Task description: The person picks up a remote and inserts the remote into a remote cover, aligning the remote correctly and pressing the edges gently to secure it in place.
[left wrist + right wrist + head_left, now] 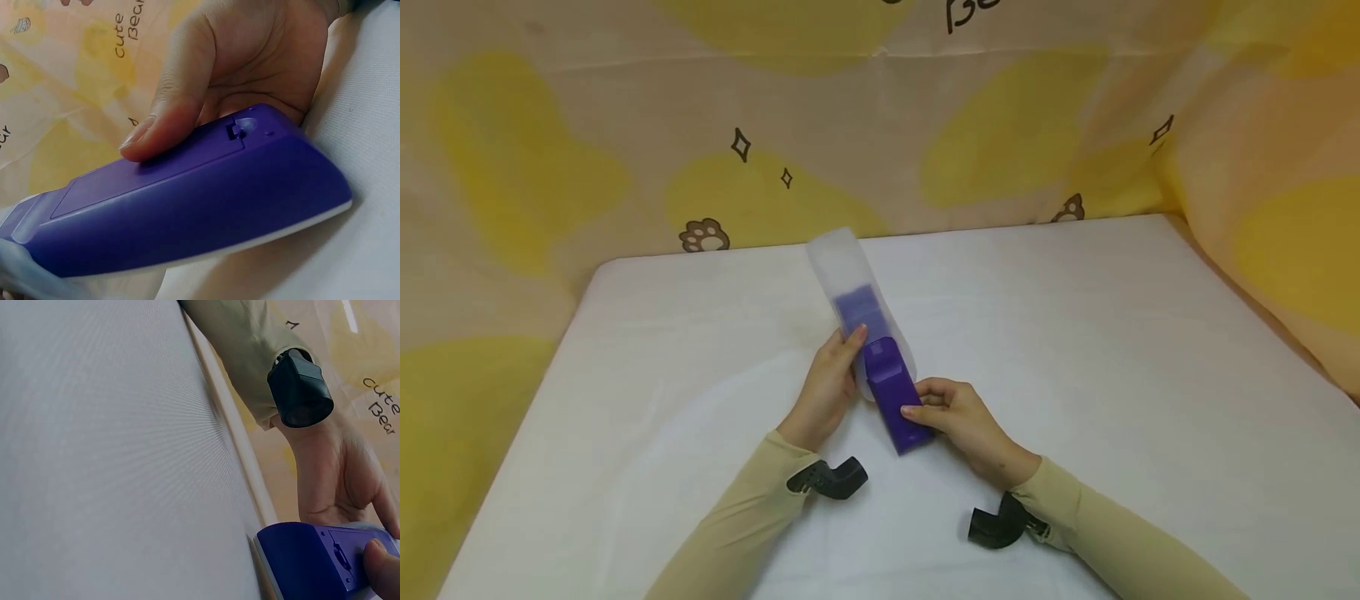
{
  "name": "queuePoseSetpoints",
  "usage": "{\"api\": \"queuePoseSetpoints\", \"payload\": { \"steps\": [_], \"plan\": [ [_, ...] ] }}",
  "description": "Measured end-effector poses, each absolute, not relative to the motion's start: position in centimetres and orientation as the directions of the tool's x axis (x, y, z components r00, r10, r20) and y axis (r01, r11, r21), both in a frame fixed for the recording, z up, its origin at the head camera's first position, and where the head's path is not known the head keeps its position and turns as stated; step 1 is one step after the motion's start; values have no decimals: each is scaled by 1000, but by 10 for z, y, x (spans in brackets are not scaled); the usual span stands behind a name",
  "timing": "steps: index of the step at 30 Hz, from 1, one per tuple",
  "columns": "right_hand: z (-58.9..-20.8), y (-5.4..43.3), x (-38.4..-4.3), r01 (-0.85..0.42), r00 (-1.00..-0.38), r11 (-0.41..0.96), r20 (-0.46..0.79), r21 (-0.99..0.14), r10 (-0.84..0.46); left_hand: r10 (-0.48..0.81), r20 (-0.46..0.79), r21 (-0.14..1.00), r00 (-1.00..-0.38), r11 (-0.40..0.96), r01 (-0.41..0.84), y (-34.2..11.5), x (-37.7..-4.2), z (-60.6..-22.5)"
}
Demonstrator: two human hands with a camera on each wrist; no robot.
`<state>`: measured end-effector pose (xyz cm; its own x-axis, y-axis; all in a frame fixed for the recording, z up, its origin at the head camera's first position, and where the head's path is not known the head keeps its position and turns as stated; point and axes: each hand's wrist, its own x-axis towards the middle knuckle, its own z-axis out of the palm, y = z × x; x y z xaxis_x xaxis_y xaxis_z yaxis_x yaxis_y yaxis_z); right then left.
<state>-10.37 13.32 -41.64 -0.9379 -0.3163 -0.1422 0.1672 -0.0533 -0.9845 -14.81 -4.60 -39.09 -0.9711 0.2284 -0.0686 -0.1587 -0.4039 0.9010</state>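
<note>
A purple remote control (897, 400), battery-cover side up, lies partly inside a long translucent sleeve (842, 262). Its upper part shows bluish through the sleeve, and its lower end sticks out. My left hand (827, 379) grips the sleeve around the inserted part, thumb on top. With thumb and fingers, my right hand (958, 421) pinches the exposed lower end from the right. In the left wrist view the right thumb (165, 134) presses on the battery cover of the remote, near the latch. The right wrist view shows the left hand (337, 475) beyond the remote's purple end (297, 559).
A white-covered table (662, 400) lies under both hands. Behind it and at its sides hangs a yellow patterned cloth (850, 108). Black wrist cameras (831, 479) are strapped at both sleeve cuffs and stick out inward.
</note>
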Motion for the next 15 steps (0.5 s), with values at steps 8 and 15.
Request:
{"api": "queuePoseSetpoints", "payload": {
  "steps": [8,15],
  "plan": [
    [-413,140,-106,171,-906,57,-180,-984,-384,249,-109,915,-962,-353,-195,-48,-153,-384],
    [-414,140,-109,93,-814,139,-156,-986,-559,242,-109,916,-964,-351,-192,-56,-150,-379]
  ]
}}
